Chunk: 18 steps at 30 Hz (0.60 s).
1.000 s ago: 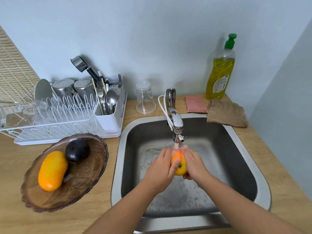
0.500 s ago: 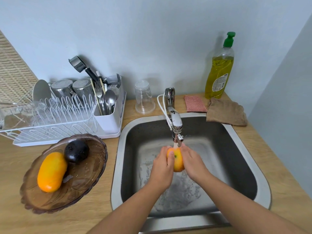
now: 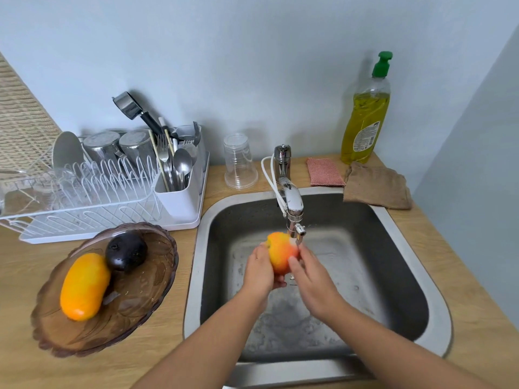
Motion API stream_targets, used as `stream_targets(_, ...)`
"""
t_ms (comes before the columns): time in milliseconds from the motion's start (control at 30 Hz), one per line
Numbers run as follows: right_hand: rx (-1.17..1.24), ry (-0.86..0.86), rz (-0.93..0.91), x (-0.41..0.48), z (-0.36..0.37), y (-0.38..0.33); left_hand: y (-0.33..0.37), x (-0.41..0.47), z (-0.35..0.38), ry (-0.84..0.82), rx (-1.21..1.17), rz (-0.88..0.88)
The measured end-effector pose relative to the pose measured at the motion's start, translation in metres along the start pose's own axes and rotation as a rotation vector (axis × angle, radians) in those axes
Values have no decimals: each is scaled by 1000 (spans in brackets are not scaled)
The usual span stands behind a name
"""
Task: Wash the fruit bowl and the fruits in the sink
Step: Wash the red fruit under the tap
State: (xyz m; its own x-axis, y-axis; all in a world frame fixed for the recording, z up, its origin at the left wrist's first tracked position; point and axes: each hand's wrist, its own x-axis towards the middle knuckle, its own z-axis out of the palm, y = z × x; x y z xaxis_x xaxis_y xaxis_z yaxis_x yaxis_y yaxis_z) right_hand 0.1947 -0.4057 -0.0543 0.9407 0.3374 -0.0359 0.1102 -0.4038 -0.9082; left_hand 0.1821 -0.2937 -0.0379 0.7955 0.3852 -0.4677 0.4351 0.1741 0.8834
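Both hands are holding the red-yellow fruit (image 3: 281, 252) right under the tap (image 3: 293, 217), over the sink (image 3: 393, 226), so water is hitting it. Left hand (image 3: 259, 272) is cupping it, right hand (image 3: 311, 279) is rubbing w/ fingers. Fruit bowl (image 3: 146, 299) is waiting on the bench (image 3: 168, 357) w/ 2 more fruits.

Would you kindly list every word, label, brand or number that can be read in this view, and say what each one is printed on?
No text can be read.
The dish soap bottle has a white label low on its side, but the print is too small and blurred to read.
The faucet, clear plastic cup, dish rack and fruit bowl show no markings.
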Motion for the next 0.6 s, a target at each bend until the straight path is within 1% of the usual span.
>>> stream_targets(67,-151,-13,-140,-3,7,7,2,2,0,11,101,37)
stream_targets(100,-167,-11,-169,0,8,8,1,1,2,1,158,66)
stream_targets(133,-132,3,-169,5,9,6,-2,0,3,-10,204,96)
stream_targets(200,60,29,-67,15,4,-2,-7,-4,6,-20,240,129)
stream_targets(233,159,20,11,19,-1,-5,-9,-5,7,-22,211,121)
stream_targets(300,281,-16,132,20,-5,-3,-6,-4,7,-13,32,64)
stream_targets(333,294,-27,141,16,-5,0,-3,-4,7,-5,-64,49)
stream_targets(367,284,-33,121,10,-3,1,-1,-3,6,7,-100,59)
stream_targets(433,289,-28,74,1,4,0,-2,-1,6,-12,-20,125)
stream_targets(500,334,20,93,2,4,-5,-6,-1,7,-76,133,173)
stream_targets(567,325,63,82,13,-7,-6,-9,-4,5,-128,228,167)
stream_targets(600,307,60,53,18,-13,-6,-8,-4,4,-136,217,140)
